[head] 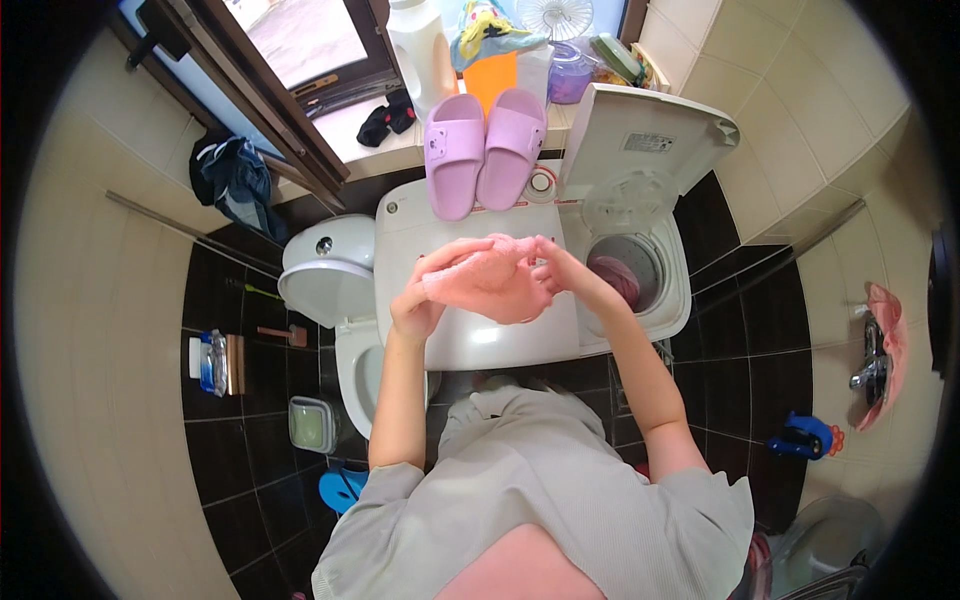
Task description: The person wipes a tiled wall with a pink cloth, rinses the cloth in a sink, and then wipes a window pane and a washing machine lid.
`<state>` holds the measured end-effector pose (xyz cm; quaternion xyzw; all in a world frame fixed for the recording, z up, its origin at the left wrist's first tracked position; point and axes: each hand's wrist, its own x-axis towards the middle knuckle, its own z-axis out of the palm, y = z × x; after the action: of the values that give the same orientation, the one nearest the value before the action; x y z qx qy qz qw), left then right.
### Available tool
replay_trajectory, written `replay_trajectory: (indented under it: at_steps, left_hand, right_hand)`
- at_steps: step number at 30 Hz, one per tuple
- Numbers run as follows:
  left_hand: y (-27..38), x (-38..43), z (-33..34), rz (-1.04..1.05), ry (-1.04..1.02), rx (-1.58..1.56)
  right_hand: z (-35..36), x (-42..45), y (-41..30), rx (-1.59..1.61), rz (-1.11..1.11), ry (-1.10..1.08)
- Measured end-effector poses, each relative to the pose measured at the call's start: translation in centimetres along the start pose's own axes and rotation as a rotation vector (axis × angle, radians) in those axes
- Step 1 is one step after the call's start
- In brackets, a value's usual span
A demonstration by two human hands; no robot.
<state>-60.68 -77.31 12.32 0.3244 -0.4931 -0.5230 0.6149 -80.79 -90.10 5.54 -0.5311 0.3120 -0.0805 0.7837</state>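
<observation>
A pink fluffy cloth (487,285) is stretched between my two hands, above the white lid of a twin-tub washing machine (480,349). My left hand (427,289) grips its left end, with the fingers along the upper edge. At the other end, my right hand (556,268) pinches the cloth near its upper corner. To the right, the spin-tub lid (645,142) stands raised, and a pink textile (615,279) lies inside the round spin tub (651,259). A pair of lilac slippers (484,154) rests at the machine's back edge.
Behind the machine, the windowsill holds a white jug (420,60), black socks (386,118) and a purple container (570,73). On the left stand a toilet (352,330) with its lid raised and a small bin (311,424). A faucet (871,360) with a pink cloth juts from the right wall.
</observation>
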Motion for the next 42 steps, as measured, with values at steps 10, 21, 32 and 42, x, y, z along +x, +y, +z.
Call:
replay_trajectory:
  at_steps: [10, 21, 32, 42]
  left_hand:
    - [-3.7, -4.9, 2.1, -0.163, 0.173, -0.046]
    - [-7.7, -6.7, -1.0, -0.166, 0.605, 0.030]
    - [-12.5, -10.0, -7.2, -0.467, 0.546, 0.221]
    - [-18.3, -9.8, -4.3, -0.187, 0.379, 1.189]
  right_hand:
    - [-0.1, -1.6, 4.6, 0.175, -0.364, -0.068]
    - [-0.4, -1.8, 4.3, 0.032, -0.653, 0.297]
    - [-0.6, 1.9, 11.0, -0.430, -0.630, 0.393]
    - [3.7, 4.3, 13.8, -1.184, -0.483, 0.672]
